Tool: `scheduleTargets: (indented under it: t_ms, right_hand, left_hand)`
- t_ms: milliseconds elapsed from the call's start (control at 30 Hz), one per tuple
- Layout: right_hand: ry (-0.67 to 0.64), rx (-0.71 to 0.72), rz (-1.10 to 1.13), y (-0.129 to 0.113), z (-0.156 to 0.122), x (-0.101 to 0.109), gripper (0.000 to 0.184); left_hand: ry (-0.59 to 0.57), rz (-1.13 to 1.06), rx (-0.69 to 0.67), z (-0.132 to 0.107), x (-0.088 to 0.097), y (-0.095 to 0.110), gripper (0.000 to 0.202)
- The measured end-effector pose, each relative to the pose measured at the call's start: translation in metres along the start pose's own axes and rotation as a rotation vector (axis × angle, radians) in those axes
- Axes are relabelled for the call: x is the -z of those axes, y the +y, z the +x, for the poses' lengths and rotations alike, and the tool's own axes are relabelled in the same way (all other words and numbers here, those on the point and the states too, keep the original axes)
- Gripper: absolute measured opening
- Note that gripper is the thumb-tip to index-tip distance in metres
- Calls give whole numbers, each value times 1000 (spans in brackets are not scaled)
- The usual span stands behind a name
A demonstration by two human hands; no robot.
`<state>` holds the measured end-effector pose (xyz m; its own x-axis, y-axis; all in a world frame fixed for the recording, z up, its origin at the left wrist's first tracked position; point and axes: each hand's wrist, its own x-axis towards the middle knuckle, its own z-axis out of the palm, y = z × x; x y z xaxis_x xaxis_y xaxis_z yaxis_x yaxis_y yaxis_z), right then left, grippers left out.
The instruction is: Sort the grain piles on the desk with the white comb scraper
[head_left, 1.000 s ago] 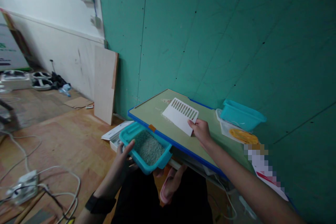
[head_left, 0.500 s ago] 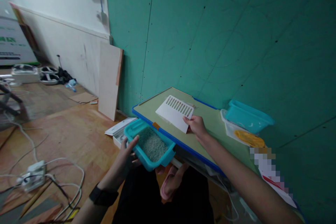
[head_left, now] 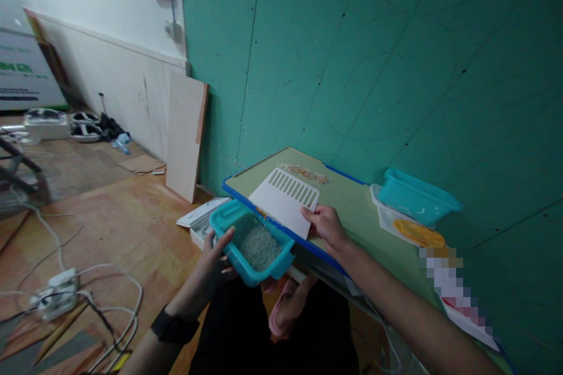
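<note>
My left hand (head_left: 215, 261) grips the near left side of a turquoise plastic tub (head_left: 248, 276), thumb over its rim. Grey-green granules (head_left: 259, 246) fill part of the tub, which sits against the table's front edge. In my right hand (head_left: 325, 224) is a white slotted scraper plate (head_left: 281, 205), pinched at its right side. The plate lies low over the pale green tabletop (head_left: 352, 217), its lower edge at the blue rim beside the tub. Behind it, a strip of small tan granules (head_left: 305, 173) lies on the table.
On the table's right stand a second turquoise tub (head_left: 416, 198), a white tray, and a yellow-orange item (head_left: 420, 232). A green wall rises behind. A white open box (head_left: 200, 222) is left of my tub; a power strip (head_left: 55, 293) with cables lies on the floor.
My right hand has drawn the white slotted plate toward me, to the tub's side of the table. The tan granules behind it now show. My left hand and tub stay nearly still.
</note>
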<state>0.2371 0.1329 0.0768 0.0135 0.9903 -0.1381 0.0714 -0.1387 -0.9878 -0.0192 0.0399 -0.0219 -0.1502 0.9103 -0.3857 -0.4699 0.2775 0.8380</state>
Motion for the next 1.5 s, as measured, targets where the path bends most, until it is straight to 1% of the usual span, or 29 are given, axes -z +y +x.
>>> scheduleTargets:
  t_ms: [133, 233, 300, 367, 467, 533, 600, 667, 733, 800, 967, 1100, 1333, 1433, 1500]
  right_hand:
    - [-52, 41, 23, -7, -8, -3, 49]
    - [-43, 116, 9, -14, -14, 9, 59]
    - [10, 163, -25, -17, -20, 27, 64]
    - [87, 198, -63, -15, -27, 50, 67]
    - [207, 231, -154, -6, -43, 89, 68]
    - [248, 247, -262, 2, -53, 111, 65]
    - [283, 271, -366, 9, -61, 126, 63]
    - [314, 302, -420, 15, -62, 131, 64]
    - [326, 326, -419, 19, -56, 129, 65]
    - [320, 335, -387, 21, -45, 122, 64]
    - [309, 325, -277, 22, -6, 97, 61]
    - [309, 309, -256, 16, 21, 75, 52]
    - [285, 144, -169, -3, 50, 32, 34]
    - [252, 97, -110, -9, 56, 20, 27]
    - [233, 71, -80, -12, 57, 14, 26]
  left_hand:
    - [-3, -5, 19, 0, -1, 2, 94]
    - [-11, -12, -12, -1, -2, 2, 92]
    - [-13, -11, -21, -3, -3, 2, 86]
    - [-11, -1, -11, -5, -3, 2, 81]
    - [-7, 13, -23, -7, -6, 2, 77]
    - [16, 15, -16, -8, -9, 4, 74]
    - [60, 18, 12, -8, -12, 6, 70]
    - [71, 17, 15, -8, -14, 8, 65]
    - [64, 11, 3, -8, -14, 8, 64]
    - [51, 9, -2, -8, -13, 7, 65]
    - [1, 17, -23, -11, -8, 5, 69]
    - [-21, 11, -29, -13, -8, 6, 73]
    - [32, -43, 4, -13, -11, 8, 84]
    - [68, -64, 17, -10, -11, 7, 83]
    - [99, -77, 26, -7, -11, 6, 82]
